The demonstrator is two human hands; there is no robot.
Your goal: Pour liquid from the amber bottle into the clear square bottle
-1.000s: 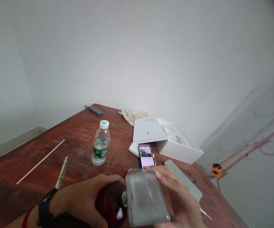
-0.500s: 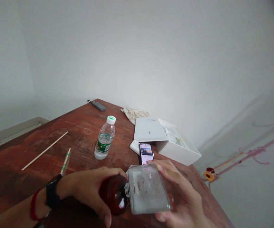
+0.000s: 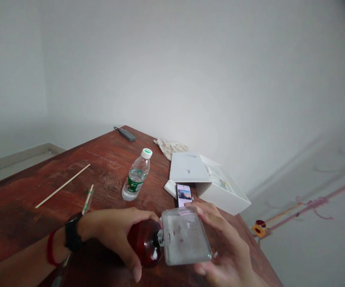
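Note:
My left hand (image 3: 114, 231) is wrapped round a dark reddish-brown round bottle (image 3: 150, 245). A dark watch and a red cord circle that wrist. My right hand (image 3: 230, 243) grips a clear square glass bottle (image 3: 184, 239) by its edges, fingers on top and thumb below. The glass bottle lies on its side, its short threaded neck pointing left at the brown bottle. Neck and brown bottle meet or nearly meet; I cannot tell if they touch. Small drops or specks show on the glass bottle. The brown bottle's mouth is hard to make out.
A capped water bottle (image 3: 136, 175) stands on the wooden table (image 3: 106, 171). Chopsticks (image 3: 63, 186) lie at left. Behind my right hand are a phone (image 3: 184, 194), a white case (image 3: 170, 188) and an open white box (image 3: 223, 191). A cloth (image 3: 170, 148) and grey device (image 3: 127, 134) lie farther back.
The view has tilted slightly, so the table items appear a little shifted. Both hands keep hold of their bottles in nearly the same position.

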